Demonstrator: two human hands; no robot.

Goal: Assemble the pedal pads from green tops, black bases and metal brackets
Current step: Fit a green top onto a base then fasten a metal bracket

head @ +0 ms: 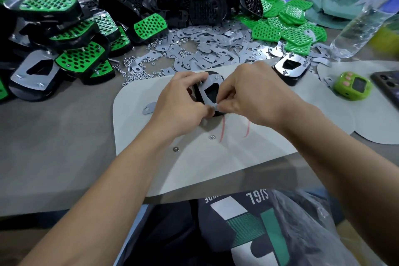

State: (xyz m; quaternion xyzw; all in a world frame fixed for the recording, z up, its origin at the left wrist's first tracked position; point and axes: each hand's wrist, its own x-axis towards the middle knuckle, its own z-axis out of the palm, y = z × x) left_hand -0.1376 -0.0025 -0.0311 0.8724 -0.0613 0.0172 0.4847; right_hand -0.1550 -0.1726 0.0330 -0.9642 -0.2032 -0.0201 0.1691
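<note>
A pedal pad lies underside up on the pale mat, its metal bracket on top of the black base. My left hand grips the pad's left side. My right hand pinches at the bracket's near corner, fingertips curled; what they pinch is hidden. Two loose nuts and a small metal tab lie on the mat near my hands. Another upturned pad with bracket sits to the right.
Finished green-topped pads are piled at the left. Black bases, metal brackets and green tops heap along the back. A water bottle, green timer and phone stand at the right.
</note>
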